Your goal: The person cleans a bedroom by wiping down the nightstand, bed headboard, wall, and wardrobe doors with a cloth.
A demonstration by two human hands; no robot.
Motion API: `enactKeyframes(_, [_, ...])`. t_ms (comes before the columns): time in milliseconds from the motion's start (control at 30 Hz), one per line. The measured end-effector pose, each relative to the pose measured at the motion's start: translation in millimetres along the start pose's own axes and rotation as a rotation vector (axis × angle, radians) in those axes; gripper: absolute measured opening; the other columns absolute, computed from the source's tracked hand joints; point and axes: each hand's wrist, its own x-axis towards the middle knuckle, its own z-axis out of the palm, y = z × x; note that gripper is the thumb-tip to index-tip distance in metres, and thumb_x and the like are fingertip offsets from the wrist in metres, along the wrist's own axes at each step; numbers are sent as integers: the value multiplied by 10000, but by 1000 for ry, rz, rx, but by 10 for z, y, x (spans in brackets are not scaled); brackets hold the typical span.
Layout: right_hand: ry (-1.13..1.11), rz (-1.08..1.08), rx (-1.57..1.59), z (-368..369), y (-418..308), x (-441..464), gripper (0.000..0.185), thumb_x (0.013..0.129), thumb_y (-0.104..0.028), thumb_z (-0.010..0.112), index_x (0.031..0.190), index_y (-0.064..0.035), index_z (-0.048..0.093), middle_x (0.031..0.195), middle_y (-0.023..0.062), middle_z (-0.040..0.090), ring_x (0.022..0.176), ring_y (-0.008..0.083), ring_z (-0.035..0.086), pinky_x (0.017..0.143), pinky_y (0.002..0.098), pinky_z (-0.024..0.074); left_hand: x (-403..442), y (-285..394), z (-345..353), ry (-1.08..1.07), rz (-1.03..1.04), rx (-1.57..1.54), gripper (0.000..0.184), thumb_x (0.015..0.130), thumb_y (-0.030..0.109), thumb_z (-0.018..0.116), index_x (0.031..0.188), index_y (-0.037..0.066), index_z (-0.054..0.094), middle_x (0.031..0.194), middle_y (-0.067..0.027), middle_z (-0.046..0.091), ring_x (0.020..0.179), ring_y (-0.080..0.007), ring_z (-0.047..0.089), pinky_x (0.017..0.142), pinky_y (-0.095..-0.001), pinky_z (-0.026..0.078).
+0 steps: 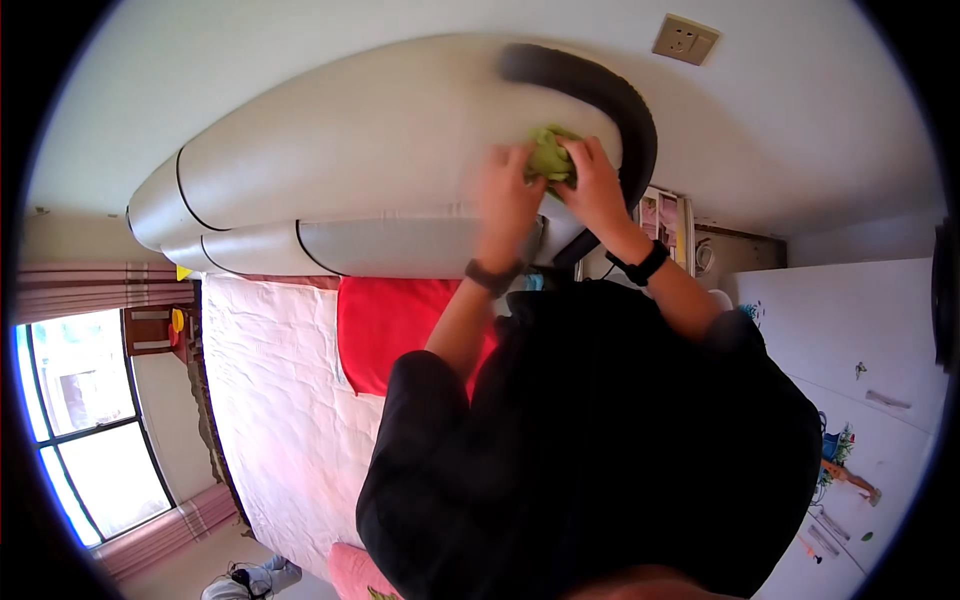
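A crumpled green cloth [551, 158] is bunched between my two hands, in front of the pale padded headboard [370, 130]. My left hand [508, 200], slightly blurred, has its fingers closed on the cloth's left side. On the other side, my right hand [592, 185] grips the cloth with bent fingers. Whether the cloth presses on the padding or sits just off it, I cannot tell. Dark bands circle both of my wrists. The headboard has a thick dark trim [635, 120] curving around its right end.
Below the headboard lies a bed with a white quilted cover [270, 360] and a red cloth [400, 330]. White cabinets [850, 330] stand at the right, a small shelf [662, 222] beside the headboard. A wall socket [686, 40] is above; a window [95, 400] is at left.
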Motion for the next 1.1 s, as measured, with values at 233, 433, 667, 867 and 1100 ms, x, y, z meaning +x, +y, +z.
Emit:
enactKeyframes(233, [22, 149, -27, 40, 312, -660, 578, 680, 17, 752, 1210, -64, 539, 1073, 167, 522, 985, 385, 570, 804, 423, 498, -550, -100, 396, -117, 56, -176, 480, 677, 108, 779, 1136, 137, 640, 1035, -112, 590, 896, -328, 626, 712, -416, 523])
enactKeyframes(433, [-182, 41, 46, 407, 122, -665, 599, 703, 63, 671, 1266, -86, 533, 1099, 175, 517, 1022, 401, 555, 844, 438, 483, -837, -481, 64, -129, -158, -83, 464, 708, 124, 756, 1145, 141, 602, 1051, -95, 582, 883, -323, 637, 677, -430, 534])
enactKeyframes(667, [-203, -90, 156, 1367, -571, -157, 611, 771, 56, 647, 1348, -87, 504, 1151, 173, 527, 1084, 378, 548, 891, 415, 487, -492, -1212, -708, 119, -167, 116, 475, 728, 54, 723, 1180, 108, 587, 1065, -147, 577, 919, -372, 618, 726, -437, 533])
enactKeyframes(867, [-9, -25, 130, 1011, -783, 252, 576, 794, -37, 671, 1338, -120, 503, 1128, 155, 533, 1038, 370, 565, 854, 425, 494, 152, -868, -816, 193, -34, -64, 415, 733, -4, 692, 1135, 68, 624, 1040, -141, 578, 912, -345, 607, 760, -418, 523])
enactKeyframes(1100, [98, 133, 31, 381, -124, 15, 565, 768, -143, 748, 1280, -107, 512, 1124, 146, 508, 997, 372, 576, 815, 433, 502, 173, -265, -107, 21, 37, -175, 463, 672, 42, 727, 1122, 106, 638, 1041, -148, 574, 939, -350, 598, 772, -429, 515])
